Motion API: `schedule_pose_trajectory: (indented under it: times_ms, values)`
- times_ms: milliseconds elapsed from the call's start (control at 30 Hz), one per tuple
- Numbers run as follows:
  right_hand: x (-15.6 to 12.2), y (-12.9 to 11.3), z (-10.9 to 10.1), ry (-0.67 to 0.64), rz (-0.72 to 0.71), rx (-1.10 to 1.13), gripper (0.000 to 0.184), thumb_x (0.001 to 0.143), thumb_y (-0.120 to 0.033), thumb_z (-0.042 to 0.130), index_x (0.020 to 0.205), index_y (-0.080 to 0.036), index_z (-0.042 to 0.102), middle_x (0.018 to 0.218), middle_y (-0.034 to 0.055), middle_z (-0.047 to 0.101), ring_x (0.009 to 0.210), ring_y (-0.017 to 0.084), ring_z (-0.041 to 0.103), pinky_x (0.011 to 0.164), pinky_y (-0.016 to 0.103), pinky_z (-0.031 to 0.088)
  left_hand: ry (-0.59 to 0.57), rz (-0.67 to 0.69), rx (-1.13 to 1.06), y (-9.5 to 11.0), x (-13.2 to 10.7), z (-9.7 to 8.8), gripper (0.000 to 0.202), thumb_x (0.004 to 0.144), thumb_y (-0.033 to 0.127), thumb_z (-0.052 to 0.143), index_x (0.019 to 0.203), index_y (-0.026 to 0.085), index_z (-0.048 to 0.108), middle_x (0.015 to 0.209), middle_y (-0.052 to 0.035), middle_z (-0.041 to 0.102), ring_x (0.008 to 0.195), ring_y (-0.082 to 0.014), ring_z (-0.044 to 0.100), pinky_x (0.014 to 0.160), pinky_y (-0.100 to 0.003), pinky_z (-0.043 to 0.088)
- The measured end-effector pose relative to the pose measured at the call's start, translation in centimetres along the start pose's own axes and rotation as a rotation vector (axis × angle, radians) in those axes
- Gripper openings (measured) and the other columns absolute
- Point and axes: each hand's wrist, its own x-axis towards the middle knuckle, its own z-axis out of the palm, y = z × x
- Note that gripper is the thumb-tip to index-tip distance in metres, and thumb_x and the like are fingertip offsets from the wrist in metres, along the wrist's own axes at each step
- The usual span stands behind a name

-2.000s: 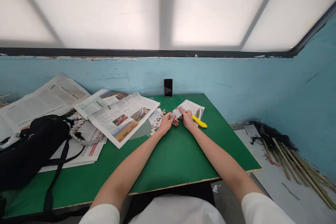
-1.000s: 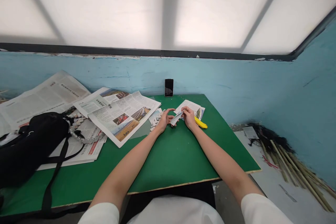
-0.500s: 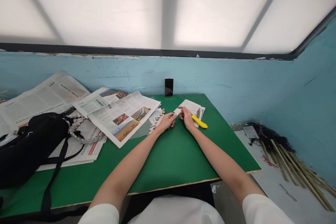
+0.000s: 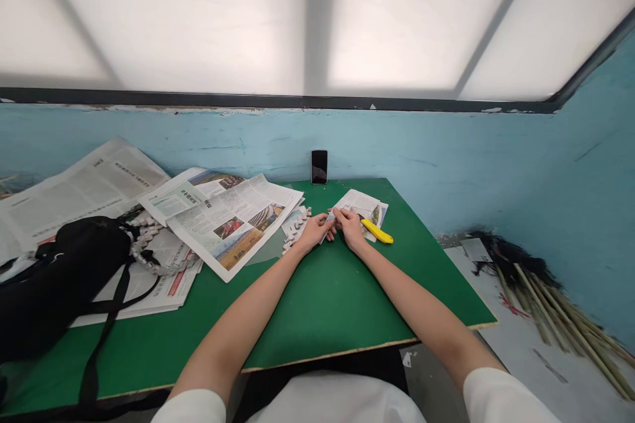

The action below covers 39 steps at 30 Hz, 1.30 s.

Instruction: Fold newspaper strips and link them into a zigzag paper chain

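Over the green table, my left hand and my right hand are close together, both closed on a small piece of newspaper. Its lower part shows between the fingers; the fingertips cover the rest. Just behind my right hand lie some cut newspaper sheets. A yellow-handled utility knife rests on their right side, its front end partly hidden by my right hand. Left of my left hand, several small folded paper pieces lie in a row on a printed sheet.
A phone leans upright against the blue wall. Large newspaper sheets spread over the table's left side, beside a black bag with straps and a chain of folded paper. Bamboo sticks lie on the floor at right.
My right hand has come down and closer to my left. The paper piece has turned from lying nearly flat and pale to a steeper slant between the fingers.
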Motion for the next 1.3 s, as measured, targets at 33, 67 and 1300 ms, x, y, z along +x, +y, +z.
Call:
schedule_pose_trajectory:
  times_ms: [33,67,1300]
  values:
    - [-0.1,0.0,0.0,0.006,-0.014,-0.011,0.044,0.082,-0.062,0.070,0.090,-0.019,0.076,0.056,-0.0043,0.045,0.049,0.011,0.035,0.048,0.026,0.028,0.005,0.007,0.004,0.0,0.0,0.0,0.054,0.079,0.065,0.072,0.094,0.015,0.058,0.070,-0.0018,0.068,0.052,-0.0134,0.064,0.052,-0.025,0.051]
    - [-0.1,0.0,-0.1,0.009,-0.024,-0.022,0.044,0.083,-0.062,0.069,0.091,-0.019,0.077,0.056,-0.0041,0.046,0.050,0.011,0.036,0.049,0.026,0.028,0.013,0.014,0.010,0.0,0.0,0.1,0.054,0.079,0.067,0.071,0.093,0.015,0.058,0.070,-0.0020,0.068,0.051,-0.0130,0.063,0.051,-0.025,0.050]
    - [0.5,0.1,-0.2,-0.017,0.017,-0.061,0.042,0.075,-0.060,0.076,0.077,-0.018,0.076,0.053,-0.0039,0.049,0.051,0.011,0.038,0.051,0.027,0.030,0.066,0.035,0.183,-1.1,0.4,-0.5,0.053,0.089,0.068,0.053,0.074,0.018,0.061,0.048,0.0020,0.054,0.044,-0.0135,0.049,0.052,-0.026,0.038]
